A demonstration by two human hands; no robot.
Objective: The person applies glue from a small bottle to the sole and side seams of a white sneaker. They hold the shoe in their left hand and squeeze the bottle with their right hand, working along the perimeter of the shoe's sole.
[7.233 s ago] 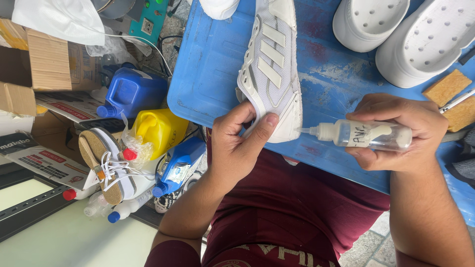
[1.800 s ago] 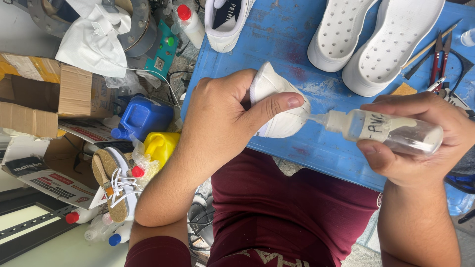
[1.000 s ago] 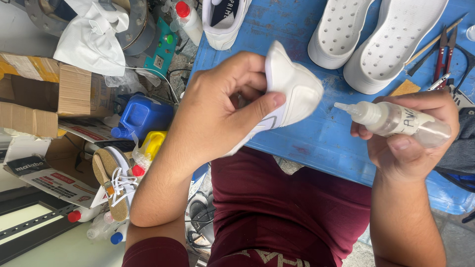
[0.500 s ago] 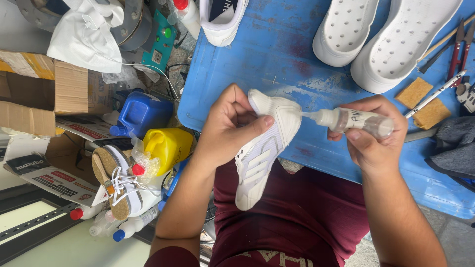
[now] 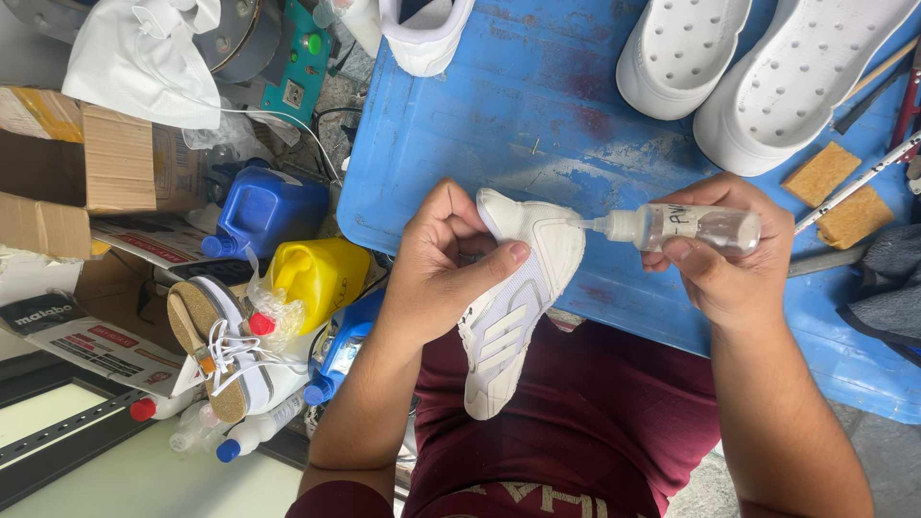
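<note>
My left hand (image 5: 446, 269) grips a white sneaker (image 5: 513, 302) by its heel end, toe pointing down toward my lap, thumb pressed across the upper. My right hand (image 5: 734, 259) holds a small clear squeeze bottle (image 5: 686, 228) lying sideways. Its white nozzle touches the sneaker's heel edge. Both hands hover over the near edge of a scuffed blue tray (image 5: 537, 125).
Two white perforated clogs (image 5: 758, 72) and another white shoe (image 5: 422, 34) lie at the tray's far side. Sponge blocks (image 5: 835, 192) and hand tools sit at right. Left of me are blue (image 5: 264, 211) and yellow (image 5: 317, 278) jugs, a cork-soled shoe (image 5: 216, 345), cardboard boxes and small bottles.
The sneaker has been turned from sole-up on the tray to heel-up in my left hand. The bottle's nozzle came away a second ago and now touches the heel again.
</note>
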